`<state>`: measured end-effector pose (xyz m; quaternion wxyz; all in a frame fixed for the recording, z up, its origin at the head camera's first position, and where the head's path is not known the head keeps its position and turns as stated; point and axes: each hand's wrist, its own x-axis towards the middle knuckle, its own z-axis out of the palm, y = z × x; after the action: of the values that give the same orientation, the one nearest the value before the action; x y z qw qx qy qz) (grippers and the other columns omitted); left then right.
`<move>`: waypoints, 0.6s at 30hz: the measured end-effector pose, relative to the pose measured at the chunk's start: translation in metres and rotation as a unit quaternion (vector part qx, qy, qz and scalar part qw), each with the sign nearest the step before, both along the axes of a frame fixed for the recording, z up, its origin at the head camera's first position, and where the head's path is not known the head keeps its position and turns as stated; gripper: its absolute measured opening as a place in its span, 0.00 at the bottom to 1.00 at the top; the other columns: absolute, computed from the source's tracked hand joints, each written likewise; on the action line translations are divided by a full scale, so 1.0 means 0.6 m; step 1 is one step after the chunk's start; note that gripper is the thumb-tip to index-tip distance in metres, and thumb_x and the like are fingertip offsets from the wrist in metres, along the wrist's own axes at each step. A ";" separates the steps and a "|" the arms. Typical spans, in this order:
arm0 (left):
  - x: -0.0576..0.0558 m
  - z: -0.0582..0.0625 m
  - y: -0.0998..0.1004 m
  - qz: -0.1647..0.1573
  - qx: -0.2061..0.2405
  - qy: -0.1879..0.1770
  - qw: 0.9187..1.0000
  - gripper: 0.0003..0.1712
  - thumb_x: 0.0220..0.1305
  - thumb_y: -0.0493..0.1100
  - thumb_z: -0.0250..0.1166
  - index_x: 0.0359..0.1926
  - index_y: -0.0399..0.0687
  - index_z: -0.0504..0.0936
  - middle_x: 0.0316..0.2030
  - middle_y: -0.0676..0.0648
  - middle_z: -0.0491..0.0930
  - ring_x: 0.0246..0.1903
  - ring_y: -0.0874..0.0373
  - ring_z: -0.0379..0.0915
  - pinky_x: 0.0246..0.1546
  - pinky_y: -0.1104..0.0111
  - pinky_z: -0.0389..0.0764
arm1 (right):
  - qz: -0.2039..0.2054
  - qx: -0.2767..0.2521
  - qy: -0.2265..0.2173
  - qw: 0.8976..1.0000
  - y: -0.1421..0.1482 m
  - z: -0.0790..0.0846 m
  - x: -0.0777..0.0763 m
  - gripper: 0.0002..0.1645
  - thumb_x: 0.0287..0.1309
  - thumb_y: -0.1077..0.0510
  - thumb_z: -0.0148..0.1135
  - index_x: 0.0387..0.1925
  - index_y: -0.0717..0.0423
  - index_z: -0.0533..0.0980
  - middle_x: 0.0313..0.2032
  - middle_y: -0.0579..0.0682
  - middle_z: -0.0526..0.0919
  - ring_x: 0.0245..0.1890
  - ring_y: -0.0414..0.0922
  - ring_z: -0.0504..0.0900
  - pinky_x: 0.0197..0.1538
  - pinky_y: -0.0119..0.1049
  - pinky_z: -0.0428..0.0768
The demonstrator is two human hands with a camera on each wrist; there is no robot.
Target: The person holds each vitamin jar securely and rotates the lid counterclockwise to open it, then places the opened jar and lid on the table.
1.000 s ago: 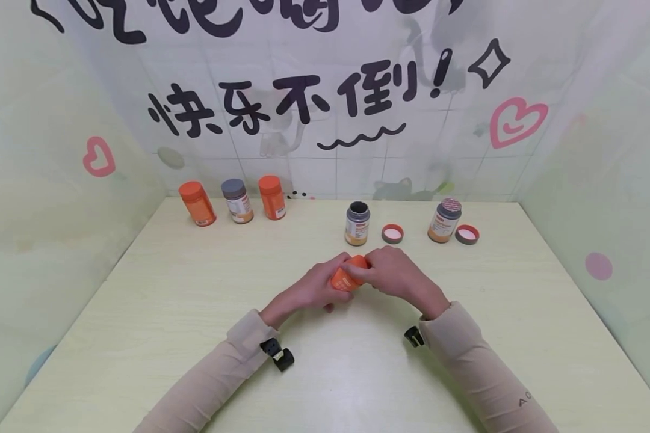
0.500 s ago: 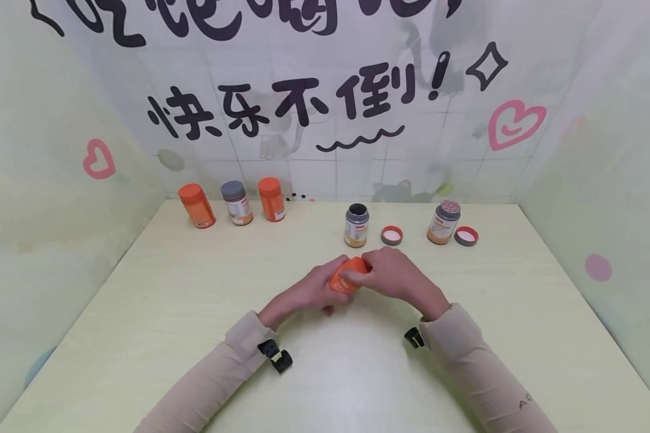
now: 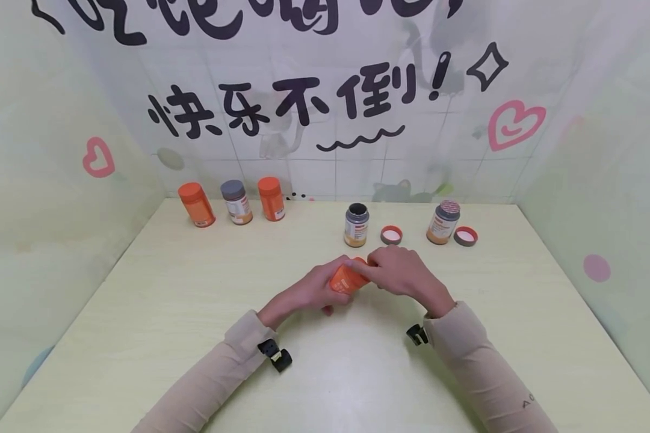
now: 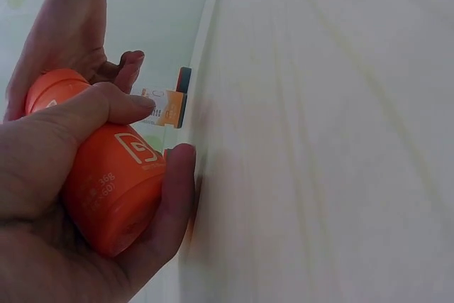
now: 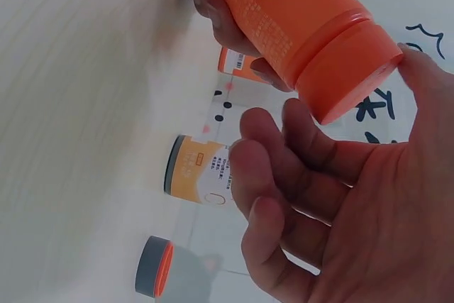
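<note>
Gripping an orange bottle (image 3: 345,282) round its body, the left hand (image 3: 322,287) has its fingers and thumb curled about it, and the bottle sits tilted over the middle of the tabletop (image 3: 168,313), its cap end pointing at the right hand (image 3: 403,272). White lettering shows on the bottle's side. The right hand reaches round the orange cap (image 5: 351,72): in the right wrist view its thumb tip touches the cap's edge, while the other fingers are loosely bent and spread just below the cap, the palm facing it.

Behind the two hands stands a grey jar (image 3: 356,228) with an uncovered, dark mouth; near it on the right lies an upturned lid (image 3: 392,235), its inside pale within a red rim. Farther right, a second grey jar (image 3: 442,225) has a red-and-white printed seal across its top, with another upturned lid (image 3: 466,236) just beside it.

At the back left, near the rear wall (image 3: 309,177), three capped containers stand in a row: an orange container (image 3: 197,206), a grey-capped jar (image 3: 238,203) with a white and orange label, and a second orange container (image 3: 272,199). Beige sleeves (image 3: 211,379) cover both forearms.
</note>
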<state>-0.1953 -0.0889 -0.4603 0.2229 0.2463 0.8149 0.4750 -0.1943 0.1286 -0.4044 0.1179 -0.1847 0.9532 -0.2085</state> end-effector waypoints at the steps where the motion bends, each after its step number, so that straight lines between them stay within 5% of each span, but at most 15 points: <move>1: 0.000 0.000 0.000 -0.001 0.000 0.000 1.000 0.28 0.64 0.37 0.69 0.59 0.64 0.70 0.48 0.46 0.79 0.37 0.50 0.80 0.23 0.62 0.86 | 0.003 -0.003 -0.005 1.000 0.001 0.000 0.000 0.42 0.67 0.21 0.45 0.25 0.51 0.79 0.22 0.44 0.81 0.23 0.42 0.80 0.28 0.36 0.72; 18: -0.001 0.002 0.000 -0.004 -0.004 -0.002 1.000 0.28 0.64 0.38 0.69 0.60 0.62 0.69 0.49 0.46 0.78 0.35 0.50 0.80 0.24 0.63 0.86 | 0.016 -0.011 -0.039 0.999 0.008 0.006 -0.003 0.38 0.68 0.22 0.47 0.34 0.50 0.80 0.27 0.45 0.82 0.26 0.43 0.81 0.30 0.37 0.77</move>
<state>-0.1959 -0.0890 -0.4592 0.2270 0.2474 0.8157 0.4710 -0.1958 0.1334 -0.4008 0.1565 -0.1931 0.9423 -0.2241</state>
